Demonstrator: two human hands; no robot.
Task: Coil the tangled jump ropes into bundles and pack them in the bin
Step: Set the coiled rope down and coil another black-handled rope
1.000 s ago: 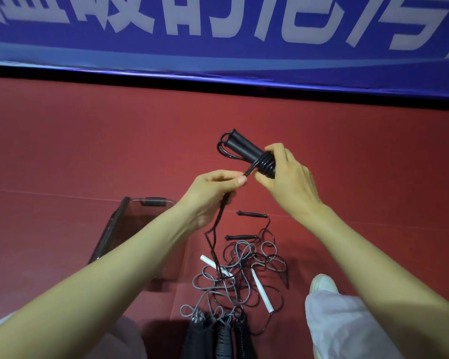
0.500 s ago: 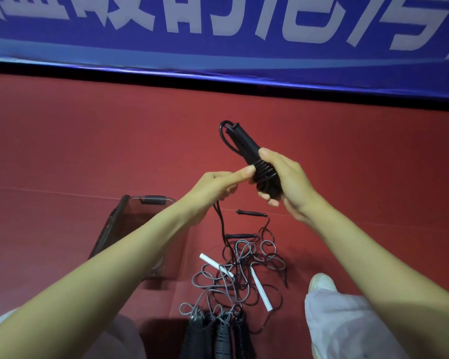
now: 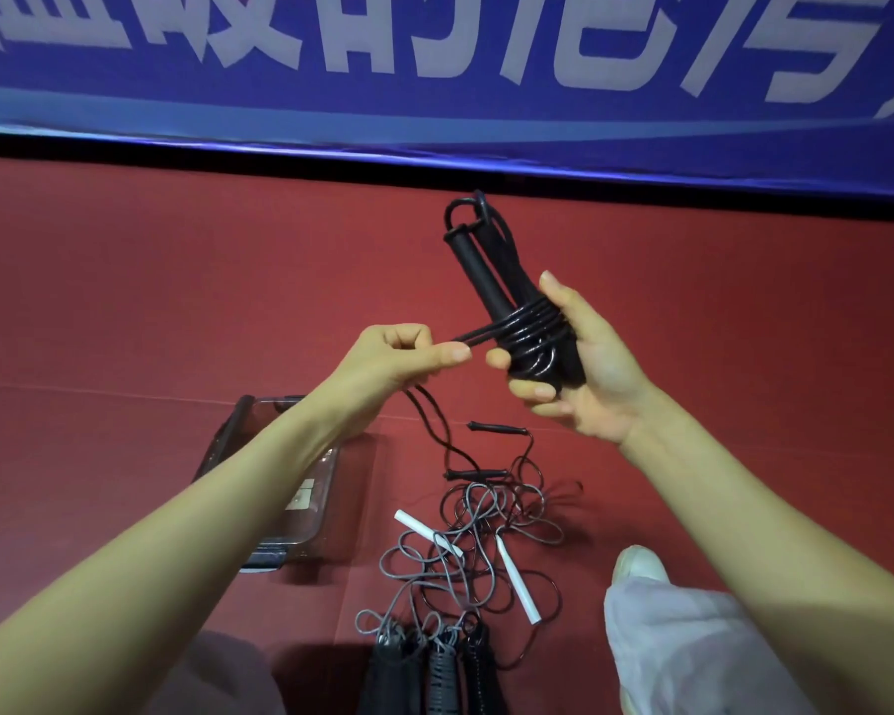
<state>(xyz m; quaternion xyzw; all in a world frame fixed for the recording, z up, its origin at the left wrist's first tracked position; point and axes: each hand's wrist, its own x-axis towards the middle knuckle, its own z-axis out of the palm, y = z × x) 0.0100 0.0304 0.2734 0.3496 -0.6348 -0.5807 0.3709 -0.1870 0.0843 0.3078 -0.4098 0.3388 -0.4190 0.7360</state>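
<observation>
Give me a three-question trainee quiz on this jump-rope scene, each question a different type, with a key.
1. True or false: the left hand pinches the black cord running to the bundle.
2. Where does the clear bin sit? A) on the red floor, left of the tangled ropes; B) on a shelf; C) hung on the wall.
3. Fill in: the right hand grips the bundle's two black ____.
Key: 1 true; 2 A; 3 handles.
</observation>
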